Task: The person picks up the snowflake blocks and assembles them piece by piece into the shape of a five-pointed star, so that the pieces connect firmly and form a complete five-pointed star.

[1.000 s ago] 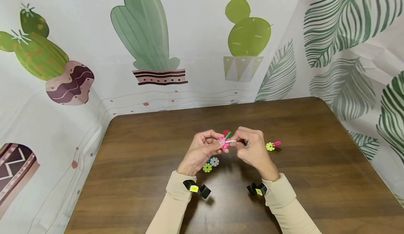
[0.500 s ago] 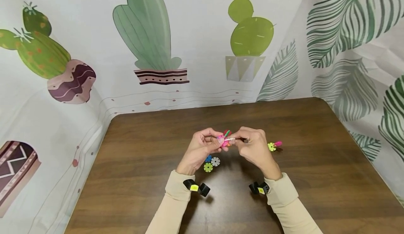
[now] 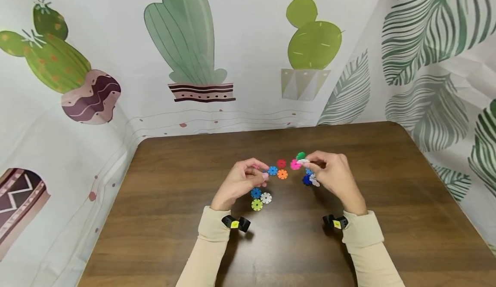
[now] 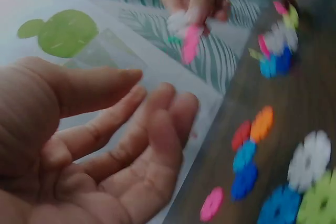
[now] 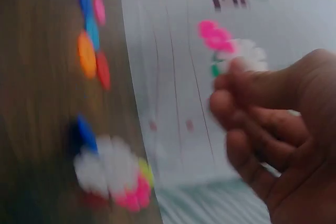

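My right hand [image 3: 337, 175] pinches a small joined cluster of plastic snowflake discs, a pink disc [image 3: 296, 164], a white disc [image 5: 249, 53] and a green disc [image 3: 300, 155], raised above the table. My left hand [image 3: 241, 183] is nearest the blue disc [image 3: 273, 171]; the left wrist view shows its fingers loosely bent with nothing between them. By that blue disc lie a red disc [image 3: 281, 163] and an orange disc [image 3: 282, 174]. Under the left fingers in the head view, a lone pink disc [image 4: 212, 203] is partly hidden.
Several joined discs, with a dark blue disc [image 3: 307, 180] among them, stand on the table just below the right hand. Closer to the front lie a blue disc [image 3: 255, 193], a white disc [image 3: 266, 198] and a yellow-green disc [image 3: 257, 205]. Printed cloth [image 3: 255, 63] hangs behind the brown table [image 3: 174, 218].
The hands have parted. My left hand has let go of the pink disc cluster, and my right hand has carried it right, uncovering the red, orange and blue discs.
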Tool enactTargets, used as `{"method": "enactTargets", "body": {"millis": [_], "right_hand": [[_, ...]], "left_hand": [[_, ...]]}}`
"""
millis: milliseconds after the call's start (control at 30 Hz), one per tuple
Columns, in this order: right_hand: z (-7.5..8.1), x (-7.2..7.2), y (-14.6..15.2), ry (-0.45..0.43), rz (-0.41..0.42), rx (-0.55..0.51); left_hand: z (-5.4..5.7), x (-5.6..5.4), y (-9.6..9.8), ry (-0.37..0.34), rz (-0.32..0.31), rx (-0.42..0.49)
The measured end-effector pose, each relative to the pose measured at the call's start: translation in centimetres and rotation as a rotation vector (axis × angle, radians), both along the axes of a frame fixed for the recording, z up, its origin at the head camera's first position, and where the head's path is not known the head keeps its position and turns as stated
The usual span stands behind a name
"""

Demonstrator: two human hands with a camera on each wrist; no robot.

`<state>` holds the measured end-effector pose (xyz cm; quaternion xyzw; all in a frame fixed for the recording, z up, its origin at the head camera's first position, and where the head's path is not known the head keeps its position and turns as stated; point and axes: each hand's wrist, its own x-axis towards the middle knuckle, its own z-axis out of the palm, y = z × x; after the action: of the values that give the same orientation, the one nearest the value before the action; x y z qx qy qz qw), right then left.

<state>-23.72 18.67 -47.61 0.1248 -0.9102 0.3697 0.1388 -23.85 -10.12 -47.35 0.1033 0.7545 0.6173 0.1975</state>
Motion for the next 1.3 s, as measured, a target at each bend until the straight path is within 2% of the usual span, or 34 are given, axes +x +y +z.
{"method": "enactTargets", "body": {"millis": [100,200,267,367,567,767,867,1000,1067,1133,1233,1300], "right_hand": [[-0.3,-0.3,1.9,-0.07,-0.042,0.12],[-0.6,-0.5,3.2,-0.134,-0.054,0.186],[-0.8,-0.6,3.7,-0.166,-0.051,0.206],[-1.4,-0.8,4.0,-0.192,-0.039,0.225],[-1.9,-1.0,4.4,-0.221,-0.022,0.269],[-1.2,-0.8,4.1,-0.255,-0.019,0.276],[-0.6,-0.5,3.3,-0.223,-0.027,0.289],[0.2,0.0,1.4,-0.113,-0.021,0.325],[0.1,0.3,0.0,-0.069,0.023,0.32],[-0.2,0.5,-1.8,-0.083,0.111,0.292],[-1.2,1.0,-4.6,-0.188,0.266,0.24],[-1.9,1.5,-6.2,-0.266,0.325,0.242]], "left_hand": [[-0.5,0.0,-0.2,0.109,-0.033,-0.228],[-1.0,0.0,-0.1,0.192,-0.072,-0.441],[-1.4,0.0,0.0,0.219,-0.088,-0.539],[-1.8,0.1,0.1,0.223,-0.09,-0.618],[-2.2,0.0,-0.2,0.282,-0.05,-0.69],[-2.5,0.0,-0.4,0.269,-0.056,-0.732],[-2.4,0.0,-0.4,0.25,-0.072,-0.751],[-2.3,0.1,-0.4,0.218,-0.085,-0.772],[-2.3,0.1,-0.3,0.219,-0.09,-0.78],[-2.4,0.2,-0.3,0.229,-0.09,-0.779],[-2.5,0.3,-0.1,0.251,-0.092,-0.78],[-2.5,0.3,0.0,0.256,-0.097,-0.783]]}}
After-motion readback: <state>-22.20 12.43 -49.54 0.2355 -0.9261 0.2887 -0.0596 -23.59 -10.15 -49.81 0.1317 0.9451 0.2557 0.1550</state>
